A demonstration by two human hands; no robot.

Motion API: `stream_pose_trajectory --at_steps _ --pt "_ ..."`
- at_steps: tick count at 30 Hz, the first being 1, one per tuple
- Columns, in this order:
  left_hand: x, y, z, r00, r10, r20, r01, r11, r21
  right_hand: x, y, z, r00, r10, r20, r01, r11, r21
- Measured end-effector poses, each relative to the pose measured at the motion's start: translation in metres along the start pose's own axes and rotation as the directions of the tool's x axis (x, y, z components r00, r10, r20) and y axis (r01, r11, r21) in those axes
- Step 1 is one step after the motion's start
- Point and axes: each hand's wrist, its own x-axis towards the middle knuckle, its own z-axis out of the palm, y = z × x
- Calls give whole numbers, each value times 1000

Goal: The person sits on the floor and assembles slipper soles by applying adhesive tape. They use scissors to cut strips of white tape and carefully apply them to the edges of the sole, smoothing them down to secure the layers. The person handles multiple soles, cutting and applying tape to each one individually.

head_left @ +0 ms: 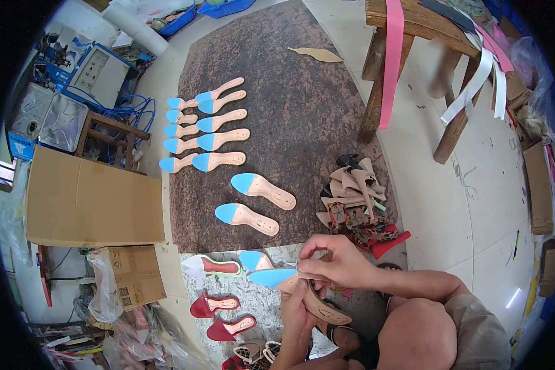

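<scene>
A shoe insole (328, 312) with a tan heel part and a blue toe part sits in my left hand (296, 311), whose fingers wrap its middle from below. My right hand (334, 262) is closed over the insole's middle, thumb and fingers pinched at its edge; what lies between these fingertips is too small to make out. Just behind the held piece, another blue-toed insole (254, 260) lies on the mottled white sheet, partly covered. Two more insoles, a farther one (265, 190) and a nearer one (248, 218), rest on the dark board ahead.
Rows of blue-toed insoles (222, 120) lie farther back on the dark board (290, 117). Red shoe pieces (224, 330) and a white-and-green one (213, 266) are at left. Right of the board's middle is a heap of heels and straps (357, 191); a wooden bench (422, 29) stands beyond.
</scene>
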Motion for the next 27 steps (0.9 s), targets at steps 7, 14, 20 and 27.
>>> stream_pose_trajectory --at_steps 7,14,20,27 --pt "-9 6 5 967 103 -232 -105 994 7 0 16 10 844 -535 40 496 751 -436" --pt "-9 5 2 937 164 -309 -111 977 182 0 -4 18 903 -377 207 356 385 -851" --pt "-4 8 10 921 166 -351 -189 981 -32 4 20 15 898 -437 -59 356 797 -488" --pt "-5 9 0 877 268 -399 -251 963 95 6 27 9 905 -410 116 394 700 -596"
